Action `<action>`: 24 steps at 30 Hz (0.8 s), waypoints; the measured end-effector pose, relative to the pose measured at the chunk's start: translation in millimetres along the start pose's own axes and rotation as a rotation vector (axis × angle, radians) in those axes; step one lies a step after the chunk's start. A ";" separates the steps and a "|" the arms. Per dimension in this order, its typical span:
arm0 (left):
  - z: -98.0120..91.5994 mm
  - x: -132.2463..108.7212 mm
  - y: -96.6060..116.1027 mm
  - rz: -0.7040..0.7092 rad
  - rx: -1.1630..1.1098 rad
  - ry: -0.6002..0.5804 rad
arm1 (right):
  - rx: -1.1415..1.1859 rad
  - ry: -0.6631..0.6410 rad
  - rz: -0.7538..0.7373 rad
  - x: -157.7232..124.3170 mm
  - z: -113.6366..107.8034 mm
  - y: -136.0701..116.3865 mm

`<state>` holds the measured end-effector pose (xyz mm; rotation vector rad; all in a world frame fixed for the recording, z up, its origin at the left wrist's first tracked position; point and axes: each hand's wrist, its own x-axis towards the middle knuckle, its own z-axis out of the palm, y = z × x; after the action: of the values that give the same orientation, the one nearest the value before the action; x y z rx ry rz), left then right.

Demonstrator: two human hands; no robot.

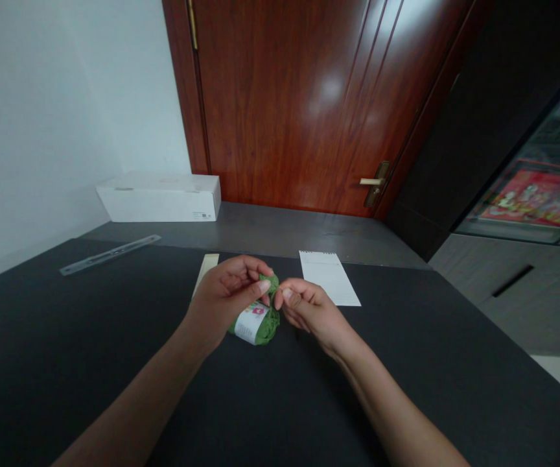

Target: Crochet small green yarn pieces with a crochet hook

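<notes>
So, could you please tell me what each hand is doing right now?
Left hand: closed, holding a small wad of green yarn.
Right hand: pinched shut beside it; what it holds cannot be told.

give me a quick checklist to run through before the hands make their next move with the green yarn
1. Left hand grips the small green bundle: ok, held at the fingertips.
2. Right hand has a strand pinched: cannot tell, thumb and forefinger are close to the bundle but any strand there is too fine to make out.
3. Labelled green skein fully in sight: not ok, the left hand hides part of it.
4. Strands free of tangles: cannot tell, too small.
5. Clear ruler away from both hands: ok, it lies off to the left.
</notes>
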<state>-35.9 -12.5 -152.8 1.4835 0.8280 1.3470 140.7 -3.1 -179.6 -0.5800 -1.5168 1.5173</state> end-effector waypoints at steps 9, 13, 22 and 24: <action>4.2 -1.5 6.4 -0.003 -0.001 0.000 | -0.994 0.300 -0.453 -9.6 6.2 -0.3; 4.0 -0.7 5.6 -0.005 -0.018 -0.015 | -0.917 0.259 -0.445 -8.8 8.7 -0.5; 4.6 -1.9 4.6 -0.047 -0.031 -0.084 | -1.180 0.315 -0.544 -10.4 6.2 7.2; 6.1 -1.9 5.0 -0.046 -0.031 -0.083 | -1.212 0.333 -0.543 -10.8 7.5 9.8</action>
<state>-30.8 -17.1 -148.5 1.4778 0.7805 1.2502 137.2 -14.7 -190.7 -0.9116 -1.9857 -0.0382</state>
